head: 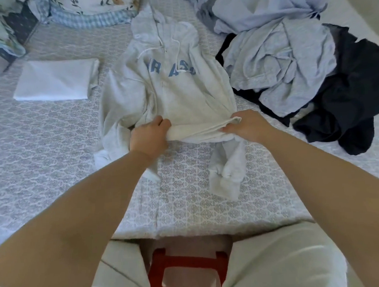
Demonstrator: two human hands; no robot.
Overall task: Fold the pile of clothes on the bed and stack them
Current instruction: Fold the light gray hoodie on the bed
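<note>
A pale grey hoodie (173, 89) lies face up in the middle of the bed (54, 153), its hood pointing toward 12 o'clock and its hem toward 6 o'clock. Blue letters run across the chest, partly lost in a crease, and white drawstrings trail down from the neck.

Both hands sit on the hem. The left hand (148, 137) has its fingers curled tightly round the bunched bottom edge at the hoodie's 7 o'clock corner. The right hand (246, 125) pinches the ribbed band at the 5 o'clock corner, thumb and fingers closed narrowly on the fabric — the edge is lifted slightly off the sheet between the two hands. One sleeve hangs down past the right hand toward 6 o'clock, rumpled on the bed; the other sleeve is bunched along the hoodie's left side, near the left hand.

At 2 o'clock from the hoodie lies the pile of clothes (289, 58), unfolded — light blue garments heaped on top of dark navy or black ones, touching the hoodie's right shoulder edge. At 10 o'clock, well apart from the pile, a folded white garment (55, 80) lies flat.

Pillows (87, 11) sit along the far edge at 11 o'clock. Below the bed edge, between the person's knees, a red stool (187, 267) shows.
</note>
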